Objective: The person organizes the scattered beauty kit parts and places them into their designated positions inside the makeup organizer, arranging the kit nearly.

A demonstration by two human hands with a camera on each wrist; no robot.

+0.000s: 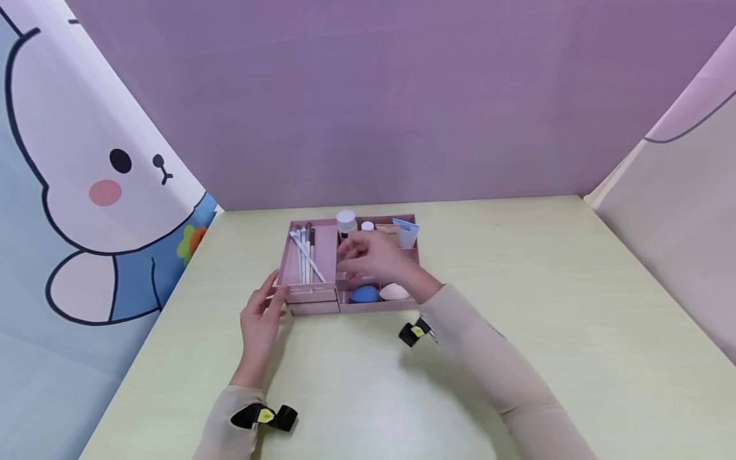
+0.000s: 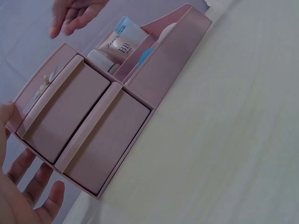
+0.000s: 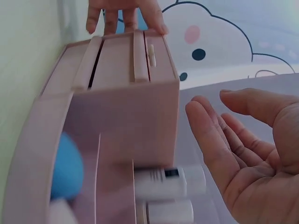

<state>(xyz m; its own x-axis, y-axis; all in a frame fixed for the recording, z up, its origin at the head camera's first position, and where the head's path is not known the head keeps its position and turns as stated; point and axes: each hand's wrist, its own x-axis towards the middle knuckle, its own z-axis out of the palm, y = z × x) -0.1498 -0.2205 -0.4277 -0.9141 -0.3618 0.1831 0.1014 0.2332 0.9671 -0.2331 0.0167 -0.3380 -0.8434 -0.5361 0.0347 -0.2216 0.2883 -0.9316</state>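
A pink two-drawer organizer (image 1: 312,298) stands on the table. My left hand (image 1: 261,319) rests at its front left corner, thumb on the upper edge and other fingers spread along the side. Over the right-hand compartments hovers my right hand (image 1: 376,257), its fingers loosely bent and nothing between them. Several makeup brushes (image 1: 305,255) lie in the left top tray, one slanting across the others. Behind the right hand are a white-capped bottle (image 1: 346,221), a smaller white cap (image 1: 367,226) and a blue-and-white tube (image 1: 407,234). A blue makeup sponge (image 1: 364,294) and a pale one (image 1: 394,292) sit in front compartments.
The pale table (image 1: 546,287) stretches out around the organizer. A purple backdrop (image 1: 402,102) rises behind it, and a cartoon-printed cloth (image 1: 80,230) hangs at the left. Each sleeve carries a black wrist device, such as the left one (image 1: 282,418).
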